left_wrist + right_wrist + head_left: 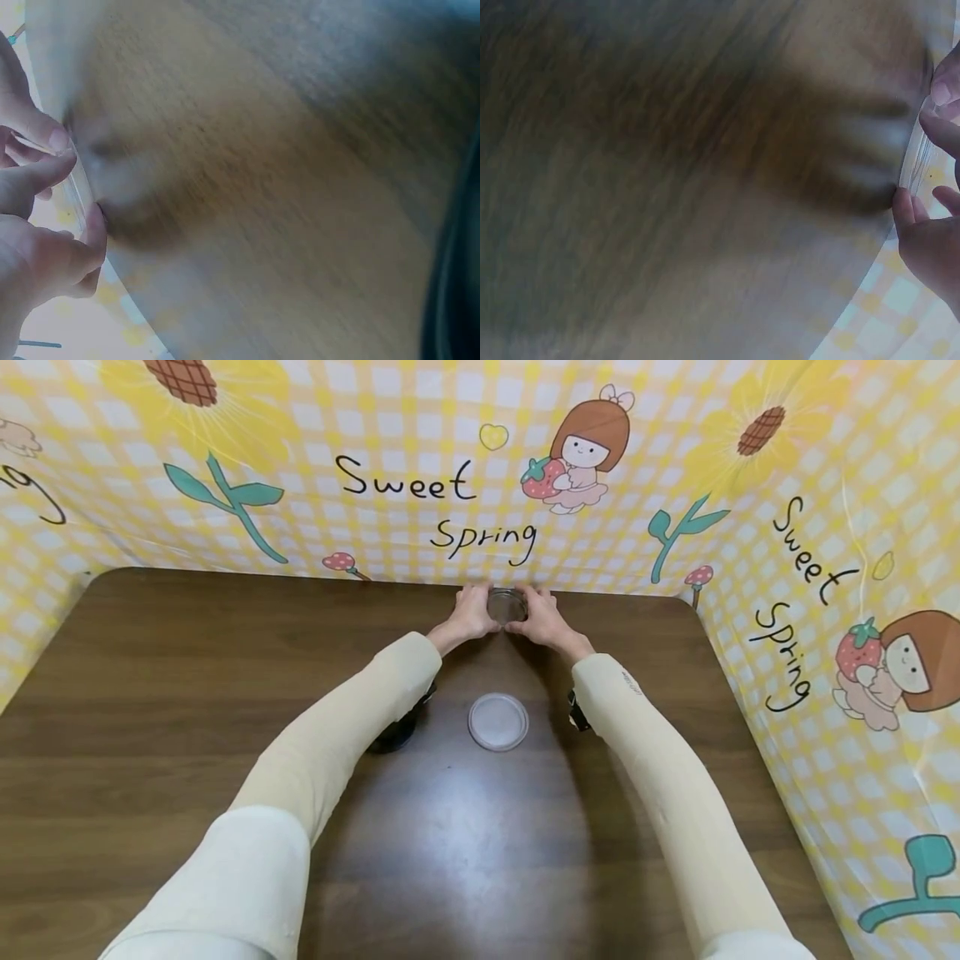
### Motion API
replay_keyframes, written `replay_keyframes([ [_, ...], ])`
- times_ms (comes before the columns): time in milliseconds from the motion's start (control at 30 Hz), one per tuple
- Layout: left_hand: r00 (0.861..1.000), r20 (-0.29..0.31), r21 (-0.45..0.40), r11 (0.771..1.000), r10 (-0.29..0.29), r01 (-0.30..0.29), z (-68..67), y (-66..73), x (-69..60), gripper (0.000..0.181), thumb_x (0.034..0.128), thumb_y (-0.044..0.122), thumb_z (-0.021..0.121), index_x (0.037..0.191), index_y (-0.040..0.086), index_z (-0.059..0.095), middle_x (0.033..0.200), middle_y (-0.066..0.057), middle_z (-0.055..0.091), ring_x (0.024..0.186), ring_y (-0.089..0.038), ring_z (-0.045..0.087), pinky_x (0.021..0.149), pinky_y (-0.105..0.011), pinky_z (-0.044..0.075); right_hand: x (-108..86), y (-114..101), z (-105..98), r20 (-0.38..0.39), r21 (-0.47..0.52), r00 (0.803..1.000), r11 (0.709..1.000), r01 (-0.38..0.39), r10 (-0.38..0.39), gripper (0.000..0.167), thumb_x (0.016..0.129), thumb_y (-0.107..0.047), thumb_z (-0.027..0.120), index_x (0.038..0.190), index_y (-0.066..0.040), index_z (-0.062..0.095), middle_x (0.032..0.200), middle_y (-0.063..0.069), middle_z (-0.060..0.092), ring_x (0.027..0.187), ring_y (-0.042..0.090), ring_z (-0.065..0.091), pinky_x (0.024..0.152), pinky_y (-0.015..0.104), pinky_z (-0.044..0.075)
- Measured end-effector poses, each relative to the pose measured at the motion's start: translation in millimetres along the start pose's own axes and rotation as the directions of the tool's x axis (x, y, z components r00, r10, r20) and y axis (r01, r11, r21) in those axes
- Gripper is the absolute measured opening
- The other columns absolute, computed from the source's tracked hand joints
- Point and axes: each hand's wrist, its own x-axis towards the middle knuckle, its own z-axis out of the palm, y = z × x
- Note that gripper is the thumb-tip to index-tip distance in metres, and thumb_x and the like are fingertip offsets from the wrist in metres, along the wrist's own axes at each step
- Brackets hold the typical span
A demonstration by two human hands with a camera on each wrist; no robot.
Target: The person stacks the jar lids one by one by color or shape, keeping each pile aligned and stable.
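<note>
At the table's far edge, a small clear round container (pixel 507 607) sits between both hands. My left hand (pixel 472 612) grips its left side, thumb at the near rim and fingers around the back. On the opposite side my right hand (pixel 541 615) holds it the same way, the two thumbs almost meeting. In the left wrist view the container's clear wall (pixel 79 187) shows between the fingers, low against the tabletop. The right wrist view also catches part of the container (pixel 913 157) at the fingertips. Its contents cannot be made out.
A round translucent lid-like disc (pixel 498 722) lies on the wooden table (pixel 187 735) between the forearms. Partly hidden under the left forearm is a dark round object (pixel 393 737). A yellow checked cloth (pixel 405 410) hangs right behind the far edge and along the sides.
</note>
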Motion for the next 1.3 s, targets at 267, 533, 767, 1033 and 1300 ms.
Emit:
replay_keyframes([
  [267, 1.000, 0.010, 0.008, 1.000, -0.027, 0.027, -0.5, -0.1, -2.7, 0.061, 0.0824, 0.014, 0.077, 0.134, -0.005, 0.049, 0.134, -0.020, 0.047, 0.131, -0.037, 0.031, 0.105, -0.043, 0.032, 0.1, -4, 0, 0.020, -0.001, 0.999, 0.999, -0.050, 0.050, 0.077, 0.088, -0.022, 0.073, 0.149, 0.000, 0.031, 0.145, 0.025, 0.026, 0.133, 0.037, 0.023, 0.107, 0.044, 0.027],
  [533, 1.000, 0.006, -0.040, 0.999, -0.010, 0.010, -2.0, -2.9, -4.0, 0.063, 0.0832, 0.013, 0.077, 0.136, -0.007, 0.047, 0.130, -0.021, 0.048, 0.125, -0.035, 0.037, 0.102, -0.041, 0.036, -2.0, 0, 0, 0.024, 0.044, 0.999, 0.998, -0.046, 0.045, 0.077, 0.087, -0.021, 0.073, 0.147, 0.002, 0.032, 0.139, 0.023, 0.029, 0.121, 0.033, 0.037, 0.096, 0.040, 0.039],
  [767, 1.000, 0.016, -0.074, 0.997, 0.006, -0.005, -5.5, -2.9, -7.2, 0.060, 0.0828, 0.012, 0.077, 0.133, -0.008, 0.050, 0.131, -0.021, 0.051, 0.122, -0.031, 0.045, 0.100, -0.037, 0.039, -5.2, 1, 0, 0.010, 0.049, 1.000, 0.999, -0.016, 0.015, 0.074, 0.087, -0.021, 0.074, 0.145, 0.004, 0.036, 0.134, 0.022, 0.040, 0.118, 0.031, 0.044, 0.096, 0.038, 0.041],
  [1033, 0.999, 0.040, -0.133, 0.990, -0.032, 0.037, -7.8, -1.7, -15.0, 0.061, 0.0812, 0.011, 0.078, 0.132, -0.006, 0.049, 0.130, -0.021, 0.050, 0.119, -0.030, 0.048, 0.096, -0.037, 0.043, -14.0, -1, 1, 0.012, 0.063, 1.000, 0.998, 0.003, -0.004, 0.075, 0.085, -0.017, 0.075, 0.145, 0.005, 0.035, 0.130, 0.023, 0.039, 0.113, 0.030, 0.044, 0.091, 0.037, 0.044],
  [1300, 0.999, 0.031, -0.146, 0.989, -0.016, 0.020, -8.7, -1.6, -22.6, 0.063, 0.0791, 0.009, 0.080, 0.132, -0.004, 0.049, 0.126, -0.020, 0.054, 0.117, -0.030, 0.050, 0.097, -0.037, 0.042, -21.6, -1, 3, 0.002, 0.139, 0.999, 0.990, 0.036, -0.037, 0.072, 0.084, -0.005, 0.074, 0.143, 0.008, 0.036, 0.131, 0.027, 0.033, 0.110, 0.032, 0.053, 0.088, 0.032, 0.049],
])
